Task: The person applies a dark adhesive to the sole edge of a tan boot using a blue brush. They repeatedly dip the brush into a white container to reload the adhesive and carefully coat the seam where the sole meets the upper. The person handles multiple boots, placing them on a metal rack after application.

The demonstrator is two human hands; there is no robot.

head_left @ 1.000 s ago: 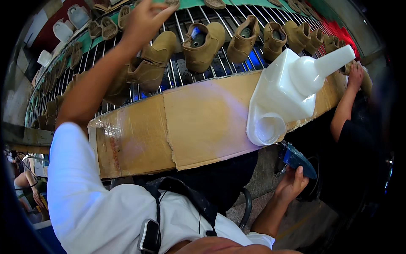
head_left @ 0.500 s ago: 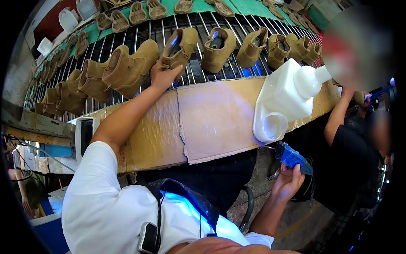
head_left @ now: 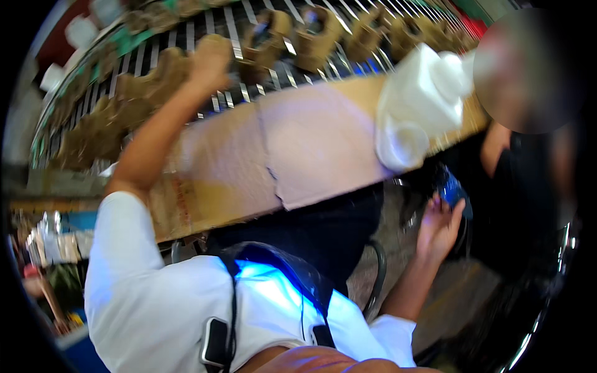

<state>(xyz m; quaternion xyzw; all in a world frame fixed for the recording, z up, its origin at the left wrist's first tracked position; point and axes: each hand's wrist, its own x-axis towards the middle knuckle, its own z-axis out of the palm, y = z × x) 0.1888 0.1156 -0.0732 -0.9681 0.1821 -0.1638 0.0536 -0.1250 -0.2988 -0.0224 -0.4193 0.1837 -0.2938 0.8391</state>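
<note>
My left hand [head_left: 212, 61] is over the rack between a tan boot [head_left: 169, 73] on its left and another tan boot [head_left: 264, 38] on its right. Motion blur hides its fingers, so whether it touches either boot is unclear. Below the white jug, my right hand [head_left: 436, 229] grips a blue wedge-shaped tool [head_left: 450, 188] between thumb and fingers. Its far end looks dark and is blurred. The white plastic jug [head_left: 418, 93], with a round cup-like opening [head_left: 409, 142] at its near end, rests on the cardboard [head_left: 323, 137].
A metal-bar rack [head_left: 236, 93] curves along the far side, carrying several tan boots, with soles [head_left: 146, 20] behind them. At the right, another person's arm [head_left: 494, 146] reaches in beside the jug. A dark curved chair arm [head_left: 378, 273] is below the cardboard's edge.
My left hand has let go of the boot it held and moved left along the row. My right hand still holds the blue tool. The whole view has shifted and blurred.
</note>
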